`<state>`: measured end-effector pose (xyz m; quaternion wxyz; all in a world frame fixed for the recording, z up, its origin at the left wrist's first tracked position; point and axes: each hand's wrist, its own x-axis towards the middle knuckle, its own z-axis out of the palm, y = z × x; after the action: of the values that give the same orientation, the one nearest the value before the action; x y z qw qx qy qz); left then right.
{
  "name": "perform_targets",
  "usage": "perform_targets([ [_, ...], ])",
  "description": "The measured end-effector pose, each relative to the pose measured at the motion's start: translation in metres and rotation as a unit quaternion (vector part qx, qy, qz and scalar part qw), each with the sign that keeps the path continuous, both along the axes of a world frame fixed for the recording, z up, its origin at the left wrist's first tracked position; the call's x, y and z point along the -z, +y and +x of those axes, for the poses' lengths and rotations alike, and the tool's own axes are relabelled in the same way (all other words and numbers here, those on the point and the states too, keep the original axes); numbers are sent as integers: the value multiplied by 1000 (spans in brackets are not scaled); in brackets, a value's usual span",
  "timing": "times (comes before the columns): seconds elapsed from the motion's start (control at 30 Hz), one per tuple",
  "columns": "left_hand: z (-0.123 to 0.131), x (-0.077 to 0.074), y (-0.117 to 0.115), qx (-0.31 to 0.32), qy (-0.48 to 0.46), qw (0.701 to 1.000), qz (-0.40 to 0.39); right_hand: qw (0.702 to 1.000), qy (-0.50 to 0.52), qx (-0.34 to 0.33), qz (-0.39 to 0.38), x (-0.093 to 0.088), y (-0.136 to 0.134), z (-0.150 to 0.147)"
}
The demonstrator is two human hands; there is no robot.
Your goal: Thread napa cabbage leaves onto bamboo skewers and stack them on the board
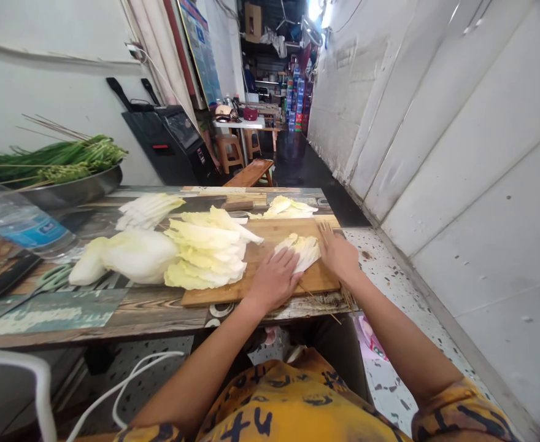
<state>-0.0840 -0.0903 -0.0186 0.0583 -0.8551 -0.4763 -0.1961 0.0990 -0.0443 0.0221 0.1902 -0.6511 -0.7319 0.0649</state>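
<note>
On board point(215, 296), 2 hands point(274, 281) point(340, 255) palm-down beside leaves point(305, 248)

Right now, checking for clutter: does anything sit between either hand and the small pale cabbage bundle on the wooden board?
Nothing visible does. The left hand and right hand both touch the small pale cabbage bundle on the wooden chopping board.

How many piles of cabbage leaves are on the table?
4: far-left pile, large pile on the cutting board, far-edge pile, small pile touched by the left hand and right hand.
</note>
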Motion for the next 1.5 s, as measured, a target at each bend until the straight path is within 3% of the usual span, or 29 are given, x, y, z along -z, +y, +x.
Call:
perform_targets([
  [0.17,1,1,0,-16,-5,1000,-9,977,-111,-179,36,4,-8,-3],
  [0.23,1,2,1,-31,-12,999,-12,967,-139,-208,44,11,-13,-2],
  [0.4,2,4,3,-31,-16,999,-8,962,-176,-197,68,21,-19,-3],
  [0.6,9,8,2,-106,-36,994,13,962,-192,-184,68,22,-14,-12],
  [0.73,7,8,4,-90,-34,995,5,964,-184,-178,74,16,-18,-13],
  [0.8,0,3,2,-83,-52,995,11,968,-169,-161,91,9,-29,-10],
  [0.9,-17,-8,-10,-135,-135,979,72,979,-126,-119,105,-1,-62,-4],
  [1.03,-37,-10,-38,-138,-208,949,192,984,-111,-134,-32,4,-110,2],
  [1.13,-40,3,-60,-93,-218,951,198,987,-55,-136,-67,17,-123,2],
  [1.3,-40,24,-80,-42,-198,965,165,990,33,-138,-5,17,-104,10],
  [1.5,-53,24,-74,-18,-204,962,180,982,105,-67,139,-30,-47,27],
])
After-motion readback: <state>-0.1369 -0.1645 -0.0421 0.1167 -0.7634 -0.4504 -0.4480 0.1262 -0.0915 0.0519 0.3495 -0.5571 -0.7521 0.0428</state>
